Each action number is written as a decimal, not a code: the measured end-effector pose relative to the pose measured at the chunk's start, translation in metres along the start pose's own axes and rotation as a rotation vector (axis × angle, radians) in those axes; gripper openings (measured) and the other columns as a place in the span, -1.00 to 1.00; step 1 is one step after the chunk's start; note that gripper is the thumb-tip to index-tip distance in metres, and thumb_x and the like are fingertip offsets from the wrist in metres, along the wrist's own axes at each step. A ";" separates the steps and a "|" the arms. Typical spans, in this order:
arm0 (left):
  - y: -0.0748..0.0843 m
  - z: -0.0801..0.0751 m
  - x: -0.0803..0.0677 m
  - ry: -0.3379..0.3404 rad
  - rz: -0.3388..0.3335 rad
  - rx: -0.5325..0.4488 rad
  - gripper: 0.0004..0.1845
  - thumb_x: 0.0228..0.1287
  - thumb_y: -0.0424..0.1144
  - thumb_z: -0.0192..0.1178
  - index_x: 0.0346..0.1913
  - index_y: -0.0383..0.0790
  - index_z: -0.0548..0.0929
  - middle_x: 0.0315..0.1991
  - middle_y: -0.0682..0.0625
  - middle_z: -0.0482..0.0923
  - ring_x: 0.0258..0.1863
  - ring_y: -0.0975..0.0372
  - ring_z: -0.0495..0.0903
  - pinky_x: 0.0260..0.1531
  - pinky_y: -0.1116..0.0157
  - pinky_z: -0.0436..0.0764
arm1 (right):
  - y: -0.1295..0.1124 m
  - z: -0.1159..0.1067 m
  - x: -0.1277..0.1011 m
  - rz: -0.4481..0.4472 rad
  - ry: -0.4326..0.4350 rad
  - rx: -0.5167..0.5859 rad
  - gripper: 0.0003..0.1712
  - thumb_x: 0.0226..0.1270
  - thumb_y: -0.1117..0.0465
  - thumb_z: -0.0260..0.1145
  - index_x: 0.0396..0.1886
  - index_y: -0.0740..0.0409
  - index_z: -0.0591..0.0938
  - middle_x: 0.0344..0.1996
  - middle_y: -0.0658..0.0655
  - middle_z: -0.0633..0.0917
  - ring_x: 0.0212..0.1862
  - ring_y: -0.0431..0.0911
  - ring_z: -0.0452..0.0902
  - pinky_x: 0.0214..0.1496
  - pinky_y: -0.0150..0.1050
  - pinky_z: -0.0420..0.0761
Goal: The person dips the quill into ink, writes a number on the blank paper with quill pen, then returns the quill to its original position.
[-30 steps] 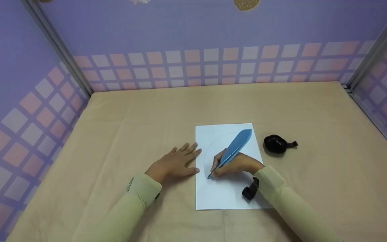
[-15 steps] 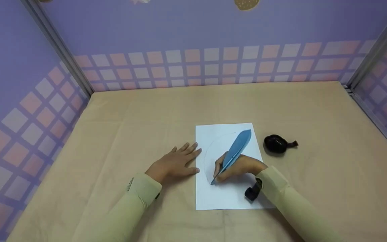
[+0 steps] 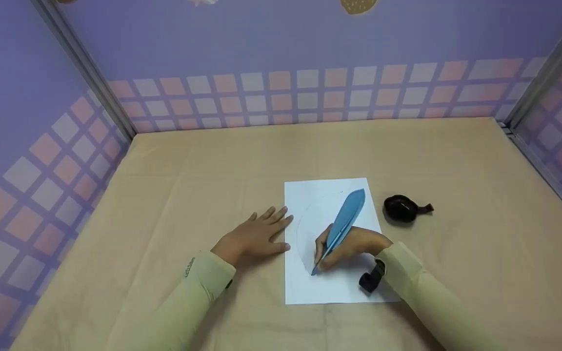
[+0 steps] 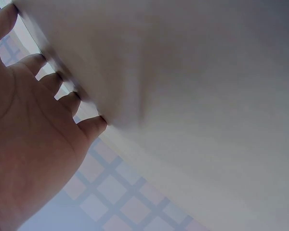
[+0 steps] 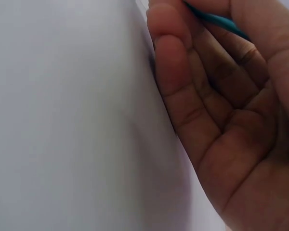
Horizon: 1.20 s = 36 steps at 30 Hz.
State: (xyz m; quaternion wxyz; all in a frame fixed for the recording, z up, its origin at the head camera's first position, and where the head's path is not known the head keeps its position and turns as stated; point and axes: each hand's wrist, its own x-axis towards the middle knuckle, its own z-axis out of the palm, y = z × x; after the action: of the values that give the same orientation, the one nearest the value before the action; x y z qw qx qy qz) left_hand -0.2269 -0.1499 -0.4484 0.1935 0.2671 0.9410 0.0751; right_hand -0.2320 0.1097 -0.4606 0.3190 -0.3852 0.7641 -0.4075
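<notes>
In the head view, my right hand (image 3: 351,243) pinches a blue feather-shaped pen (image 3: 347,214), its tip on a white sheet of paper (image 3: 305,290). A thin curved line runs from near the top of the sheet down its left side to the tip. My left hand (image 3: 254,236) lies with fingers spread, fingertips on the sheet's left edge. The left wrist view has the left hand (image 4: 38,130) with its fingertips touching the surface. In the right wrist view, a bit of the blue pen (image 5: 221,23) shows between the fingers of the right hand (image 5: 221,110); the tip is hidden.
A shiny black object with a rounded body and short flared neck (image 3: 402,209) lies right of the paper. Beige cloth (image 3: 212,161) covers the table. Purple panels with pink and white squares (image 3: 281,97) stand around the back and sides.
My right hand and the pen have moved down the sheet and slightly right, and the drawn line has lengthened along that path. The left hand has stayed in place.
</notes>
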 end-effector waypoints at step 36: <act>0.001 -0.001 -0.003 0.005 0.012 0.002 -0.21 0.38 0.27 -0.10 0.54 0.08 -0.04 0.57 0.10 -0.24 0.56 0.11 -0.23 0.48 -0.07 -0.11 | 0.001 0.000 -0.020 -0.010 -0.115 0.026 -0.90 -0.03 0.27 0.51 -0.47 0.16 0.75 -0.42 0.13 0.79 -0.39 -0.31 0.60 -0.31 -0.47 0.53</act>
State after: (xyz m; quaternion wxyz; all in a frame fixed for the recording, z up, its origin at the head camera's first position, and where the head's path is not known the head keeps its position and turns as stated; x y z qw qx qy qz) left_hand -0.2246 -0.1511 -0.4465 0.1903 0.2728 0.9400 0.0763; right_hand -0.2225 0.1274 -0.4579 0.3654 -0.4076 0.7372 -0.3961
